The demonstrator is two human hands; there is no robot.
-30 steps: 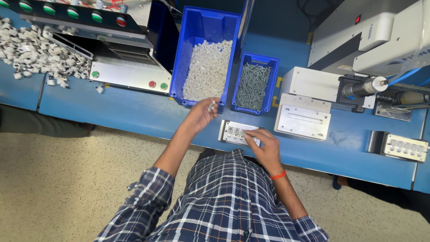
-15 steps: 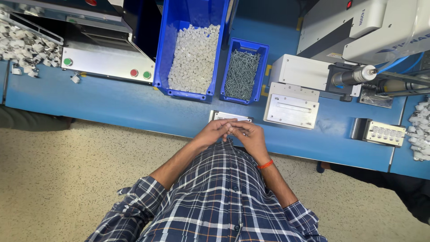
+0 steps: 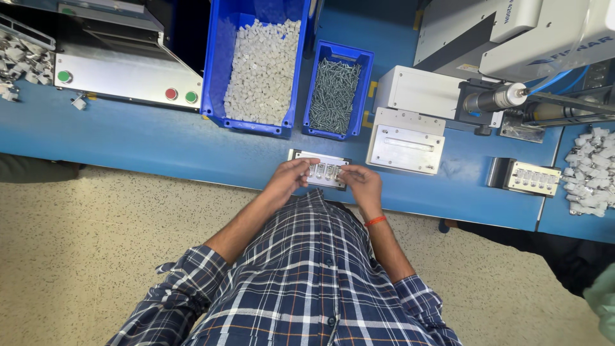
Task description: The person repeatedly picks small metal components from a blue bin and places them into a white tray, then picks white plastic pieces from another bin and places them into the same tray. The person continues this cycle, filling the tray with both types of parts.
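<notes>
Both hands have advanced from the bench edge onto the fixture plate (image 3: 318, 168). Left hand (image 3: 289, 181) at 9 o'clock and right hand (image 3: 360, 182) at 3 o'clock pinch narrowly on small clear plastic parts (image 3: 323, 172); these look light, stiff and slippery, best gripped by their sides

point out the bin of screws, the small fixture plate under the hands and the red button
bin of screws (image 3: 337, 96), head view, on the heap of screws inside the small blue bin
small fixture plate (image 3: 320, 173), head view, on the clear parts seated between the hands
red button (image 3: 171, 94), head view, on the button's face
</notes>
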